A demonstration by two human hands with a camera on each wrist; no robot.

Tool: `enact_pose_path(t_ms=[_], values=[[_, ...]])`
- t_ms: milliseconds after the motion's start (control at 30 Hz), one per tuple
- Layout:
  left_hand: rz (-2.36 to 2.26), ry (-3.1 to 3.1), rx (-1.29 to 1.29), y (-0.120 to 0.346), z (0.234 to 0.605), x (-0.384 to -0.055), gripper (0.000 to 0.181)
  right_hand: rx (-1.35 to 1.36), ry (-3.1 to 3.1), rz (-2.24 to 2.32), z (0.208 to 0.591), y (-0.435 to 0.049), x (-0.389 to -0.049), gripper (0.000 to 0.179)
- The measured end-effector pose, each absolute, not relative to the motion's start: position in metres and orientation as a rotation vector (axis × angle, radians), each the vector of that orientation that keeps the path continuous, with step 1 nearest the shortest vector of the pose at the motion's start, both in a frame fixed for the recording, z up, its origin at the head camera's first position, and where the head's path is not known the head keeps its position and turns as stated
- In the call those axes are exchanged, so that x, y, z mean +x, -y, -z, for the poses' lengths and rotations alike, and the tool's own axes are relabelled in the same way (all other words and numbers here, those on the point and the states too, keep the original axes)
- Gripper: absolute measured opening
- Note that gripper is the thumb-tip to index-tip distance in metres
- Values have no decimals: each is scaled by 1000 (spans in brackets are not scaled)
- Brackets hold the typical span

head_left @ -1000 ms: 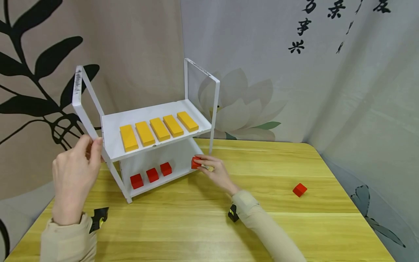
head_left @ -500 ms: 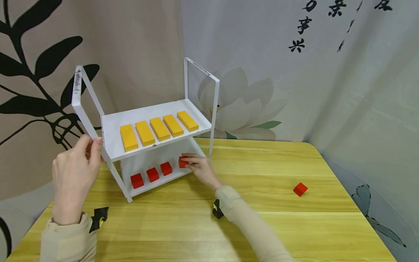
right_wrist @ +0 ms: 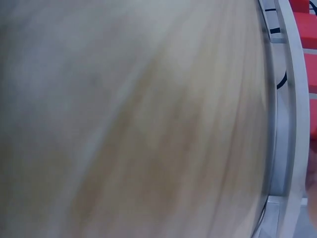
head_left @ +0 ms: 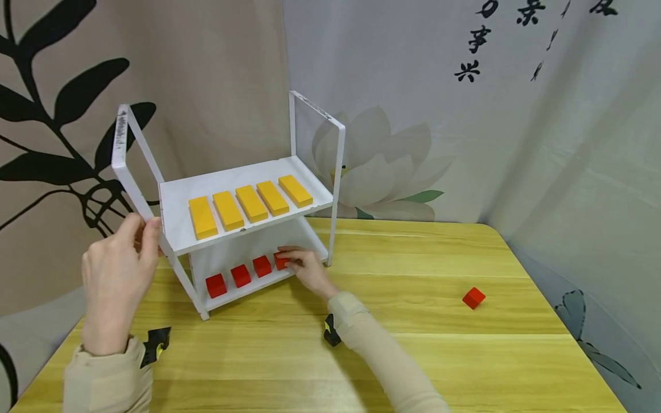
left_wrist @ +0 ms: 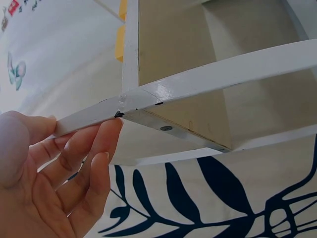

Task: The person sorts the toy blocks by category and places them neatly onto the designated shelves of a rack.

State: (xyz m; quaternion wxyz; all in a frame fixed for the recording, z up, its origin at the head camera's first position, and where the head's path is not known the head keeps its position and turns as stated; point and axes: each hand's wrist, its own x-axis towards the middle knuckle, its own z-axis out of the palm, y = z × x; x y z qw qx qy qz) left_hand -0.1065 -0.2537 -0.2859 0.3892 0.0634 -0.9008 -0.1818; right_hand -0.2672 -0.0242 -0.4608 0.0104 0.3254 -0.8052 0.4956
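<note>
A white two-tier shelf point(head_left: 242, 172) stands on the table. My left hand point(head_left: 121, 269) pinches its front left post point(left_wrist: 89, 118) between thumb and fingers, as the left wrist view shows close up. On the lower tier, my right hand point(head_left: 308, 271) holds a red cube point(head_left: 281, 261) with its fingers, at the right end of a row of red cubes point(head_left: 240, 276). Part of the held cube is hidden behind the fingers. Several yellow blocks point(head_left: 250, 204) lie in a row on the upper tier. The right wrist view catches red cubes point(right_wrist: 307, 72) beyond the shelf's edge.
Another red cube point(head_left: 473, 297) lies on the wooden table point(head_left: 413, 275), well to the right of the shelf. Behind the table hang curtains point(head_left: 392, 115) with printed leaves, a flower and writing.
My right hand has moved left along the lower tier with the red cube, bringing it close beside the other red cubes. My left hand has stayed on the post.
</note>
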Motion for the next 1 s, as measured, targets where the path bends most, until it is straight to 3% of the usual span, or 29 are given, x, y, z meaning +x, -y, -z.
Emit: enact_pose_path(t_ms=[567,1000], values=[[453,2286,146,254,286,-106,33,1024,2513,-1728,453,14,-264,29],[450,2286,149,255,287,-106,33,1180,2433,-1446,433,-45,-254,29]])
